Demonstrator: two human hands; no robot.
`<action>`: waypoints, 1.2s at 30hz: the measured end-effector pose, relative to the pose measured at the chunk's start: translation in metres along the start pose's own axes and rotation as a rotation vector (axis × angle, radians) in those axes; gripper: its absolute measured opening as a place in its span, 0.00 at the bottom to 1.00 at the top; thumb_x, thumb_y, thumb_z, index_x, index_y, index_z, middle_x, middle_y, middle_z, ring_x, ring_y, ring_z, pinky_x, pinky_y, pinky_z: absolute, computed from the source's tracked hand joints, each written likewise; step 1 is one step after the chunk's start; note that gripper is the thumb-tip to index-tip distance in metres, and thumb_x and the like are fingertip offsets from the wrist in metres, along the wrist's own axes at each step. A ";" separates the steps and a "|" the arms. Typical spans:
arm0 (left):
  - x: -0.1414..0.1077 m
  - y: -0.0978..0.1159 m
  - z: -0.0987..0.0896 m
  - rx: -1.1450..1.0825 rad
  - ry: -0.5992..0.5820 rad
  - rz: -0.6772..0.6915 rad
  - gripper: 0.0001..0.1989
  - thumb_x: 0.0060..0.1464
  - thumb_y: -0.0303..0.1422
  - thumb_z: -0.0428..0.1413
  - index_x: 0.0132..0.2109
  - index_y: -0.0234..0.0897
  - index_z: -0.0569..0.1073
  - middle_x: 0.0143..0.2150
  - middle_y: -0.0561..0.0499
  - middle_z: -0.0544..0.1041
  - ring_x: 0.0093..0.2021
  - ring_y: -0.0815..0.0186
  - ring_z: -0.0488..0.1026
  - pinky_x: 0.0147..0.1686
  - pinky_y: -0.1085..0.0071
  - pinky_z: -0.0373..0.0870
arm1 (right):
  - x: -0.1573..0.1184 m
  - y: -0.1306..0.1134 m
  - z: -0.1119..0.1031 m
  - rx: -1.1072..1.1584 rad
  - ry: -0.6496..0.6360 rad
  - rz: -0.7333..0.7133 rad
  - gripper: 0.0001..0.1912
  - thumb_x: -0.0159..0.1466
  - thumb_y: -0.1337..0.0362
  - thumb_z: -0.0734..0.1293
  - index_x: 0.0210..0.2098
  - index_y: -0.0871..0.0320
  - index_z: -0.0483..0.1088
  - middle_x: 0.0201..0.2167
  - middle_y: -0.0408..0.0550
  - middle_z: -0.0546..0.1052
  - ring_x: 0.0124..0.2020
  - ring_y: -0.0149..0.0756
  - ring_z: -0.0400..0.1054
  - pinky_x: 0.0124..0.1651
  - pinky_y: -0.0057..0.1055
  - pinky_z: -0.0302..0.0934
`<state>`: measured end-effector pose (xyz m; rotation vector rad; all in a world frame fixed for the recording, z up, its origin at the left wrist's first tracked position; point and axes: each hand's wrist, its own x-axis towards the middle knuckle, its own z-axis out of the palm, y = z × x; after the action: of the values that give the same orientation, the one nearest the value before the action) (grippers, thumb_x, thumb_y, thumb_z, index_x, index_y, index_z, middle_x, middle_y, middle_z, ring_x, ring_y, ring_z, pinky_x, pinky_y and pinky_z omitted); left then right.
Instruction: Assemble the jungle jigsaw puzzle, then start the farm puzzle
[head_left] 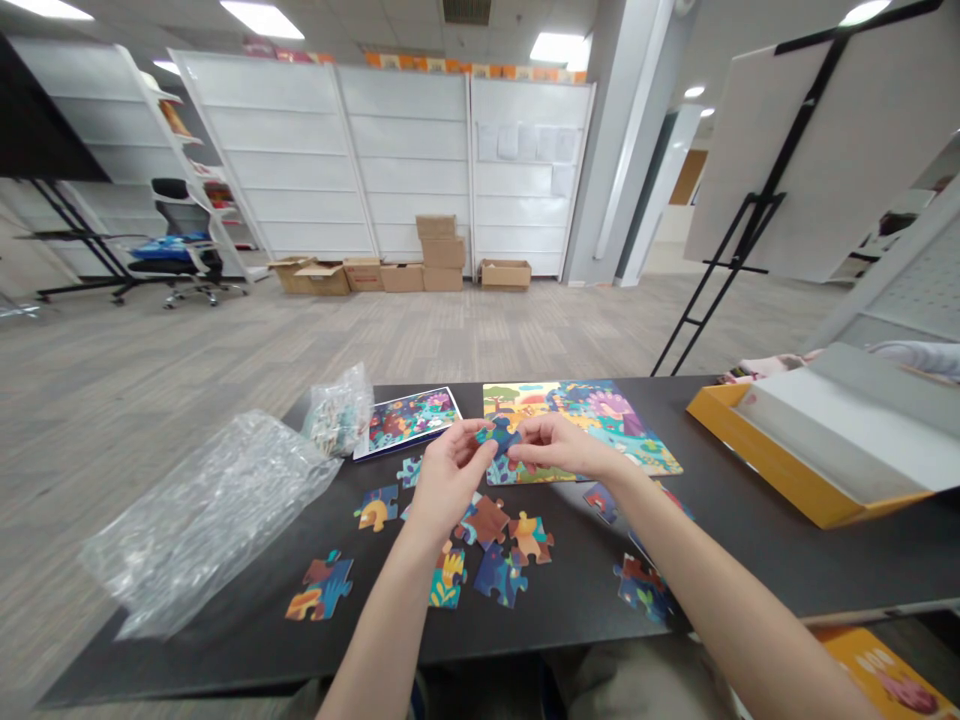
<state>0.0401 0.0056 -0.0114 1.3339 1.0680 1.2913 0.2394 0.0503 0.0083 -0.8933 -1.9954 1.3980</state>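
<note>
A blue puzzle piece (501, 436) is pinched between my left hand (452, 472) and my right hand (559, 447), raised over the near left part of a colourful assembled puzzle picture (630, 440). Loose pieces lie on the dark table below and around my forearms: a brown one (491, 522), an orange and teal one (531, 537), a dark blue one (500, 575) and a yellow and green one (448, 577). Farther left are a yellow-arched piece (377, 508) and a blue and orange one (321, 588). More pieces (643, 588) sit by my right forearm.
On the table's left lie a clear plastic bag (217, 510) and a smaller bag of pieces (337, 410). A picture card (409, 420) rests behind my left hand. An open yellow box (810, 450) stands at the right. The dark table (262, 650) ends close to my lap.
</note>
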 end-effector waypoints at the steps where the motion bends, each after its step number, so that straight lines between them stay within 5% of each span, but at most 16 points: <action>1: 0.000 0.001 0.000 0.016 0.000 -0.003 0.17 0.54 0.39 0.61 0.49 0.37 0.75 0.40 0.49 0.78 0.34 0.68 0.77 0.37 0.72 0.75 | -0.001 0.000 -0.002 -0.005 -0.004 -0.004 0.19 0.60 0.49 0.73 0.29 0.59 0.73 0.22 0.41 0.74 0.24 0.28 0.65 0.28 0.26 0.58; 7: -0.002 -0.001 -0.001 0.092 -0.047 -0.044 0.26 0.55 0.38 0.60 0.60 0.38 0.69 0.41 0.51 0.76 0.24 0.74 0.71 0.27 0.74 0.72 | 0.001 0.008 -0.011 0.061 0.113 -0.033 0.19 0.59 0.49 0.74 0.40 0.59 0.75 0.33 0.46 0.78 0.32 0.32 0.71 0.37 0.30 0.65; 13: 0.000 -0.005 0.001 0.123 -0.008 0.043 0.12 0.52 0.37 0.62 0.40 0.36 0.73 0.38 0.48 0.80 0.39 0.63 0.80 0.41 0.68 0.76 | 0.007 0.016 0.002 0.011 0.018 -0.039 0.21 0.60 0.50 0.73 0.44 0.59 0.73 0.20 0.35 0.67 0.21 0.27 0.58 0.26 0.26 0.52; 18: 0.002 -0.007 -0.002 0.137 0.041 0.022 0.12 0.51 0.37 0.63 0.41 0.36 0.74 0.34 0.50 0.80 0.36 0.63 0.80 0.40 0.68 0.77 | 0.006 0.015 0.005 0.031 0.022 -0.045 0.18 0.62 0.51 0.72 0.41 0.56 0.67 0.17 0.30 0.60 0.19 0.25 0.50 0.24 0.25 0.44; 26: 0.000 -0.003 0.000 0.212 -0.021 -0.015 0.09 0.50 0.34 0.64 0.38 0.36 0.77 0.31 0.49 0.81 0.34 0.61 0.81 0.37 0.67 0.78 | 0.007 0.018 0.003 -0.063 0.035 -0.073 0.14 0.60 0.54 0.73 0.37 0.59 0.74 0.30 0.43 0.74 0.30 0.31 0.67 0.36 0.29 0.62; 30: -0.001 -0.008 0.002 0.232 -0.003 0.015 0.10 0.55 0.35 0.60 0.44 0.36 0.75 0.35 0.48 0.82 0.35 0.61 0.82 0.37 0.67 0.78 | 0.015 0.019 -0.022 -0.091 0.054 -0.068 0.16 0.59 0.54 0.74 0.38 0.59 0.74 0.29 0.44 0.76 0.29 0.31 0.68 0.33 0.28 0.62; 36: 0.001 -0.020 0.000 0.287 0.015 0.065 0.12 0.58 0.35 0.57 0.49 0.38 0.73 0.39 0.48 0.81 0.39 0.61 0.82 0.41 0.67 0.78 | 0.048 0.036 -0.099 -0.222 0.391 0.015 0.14 0.55 0.58 0.75 0.36 0.59 0.73 0.28 0.45 0.80 0.28 0.33 0.72 0.31 0.27 0.63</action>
<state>0.0407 0.0093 -0.0309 1.5850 1.2652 1.2289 0.2905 0.1548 0.0082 -1.1791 -1.8611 0.9304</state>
